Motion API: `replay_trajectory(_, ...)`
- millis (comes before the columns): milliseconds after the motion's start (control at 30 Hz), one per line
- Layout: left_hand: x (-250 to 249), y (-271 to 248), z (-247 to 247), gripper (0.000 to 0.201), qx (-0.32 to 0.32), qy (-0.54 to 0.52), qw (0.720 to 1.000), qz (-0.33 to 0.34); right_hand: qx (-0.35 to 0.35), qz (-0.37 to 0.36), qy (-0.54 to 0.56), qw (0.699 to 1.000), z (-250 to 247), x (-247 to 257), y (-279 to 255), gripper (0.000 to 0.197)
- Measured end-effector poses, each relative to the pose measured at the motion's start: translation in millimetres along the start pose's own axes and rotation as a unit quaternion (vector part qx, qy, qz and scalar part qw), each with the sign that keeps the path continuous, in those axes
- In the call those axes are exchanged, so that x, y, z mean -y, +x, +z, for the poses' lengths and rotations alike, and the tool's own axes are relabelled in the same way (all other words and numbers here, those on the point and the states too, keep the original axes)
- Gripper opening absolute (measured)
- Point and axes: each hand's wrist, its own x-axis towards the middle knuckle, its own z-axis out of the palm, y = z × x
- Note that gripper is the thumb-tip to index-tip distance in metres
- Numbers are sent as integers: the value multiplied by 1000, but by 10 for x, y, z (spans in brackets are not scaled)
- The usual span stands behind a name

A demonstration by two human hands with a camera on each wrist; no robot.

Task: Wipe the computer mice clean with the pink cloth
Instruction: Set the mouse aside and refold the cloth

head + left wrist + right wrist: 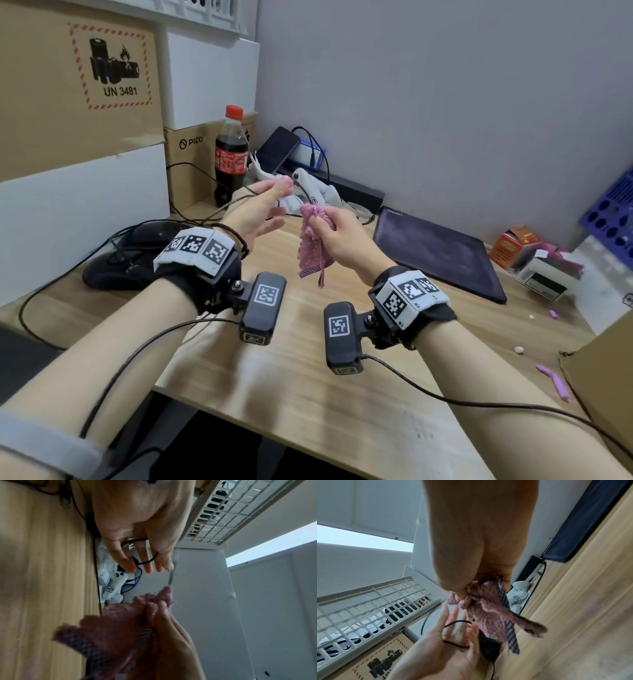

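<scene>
My right hand [322, 224] is raised above the wooden desk [291, 370] and grips a bunched pink cloth [310, 246], whose tail hangs down. The right wrist view shows the cloth [489, 616] squeezed between thumb and fingers [462, 591]. My left hand [270, 209] hovers just left of it, fingers straight and spread. A thin black cable [145, 561] loops across those fingers [149, 566]. Two black mice sit at the desk's left edge, one [154, 233] behind the other [113, 270], both apart from my hands. One mouse [489, 647] shows below the cloth.
A cola bottle [231, 154], cardboard boxes [78, 85], white controllers [310, 192] and a phone [277, 147] crowd the back left. A closed laptop [435, 253] lies right of my hands. Small boxes [534, 263], a blue crate [613, 209] and a carton [606, 370] line the right.
</scene>
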Motion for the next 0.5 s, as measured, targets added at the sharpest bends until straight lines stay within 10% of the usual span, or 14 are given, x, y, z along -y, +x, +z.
replay_trajectory(167, 140, -73, -3, 78, 41, 89, 986, -135, -33, -7, -34, 999, 16, 102, 140, 27)
replay_trajectory(500, 9, -68, -213, 18, 47, 63, 995, 58, 74, -17, -126, 989, 197, 315, 211, 21)
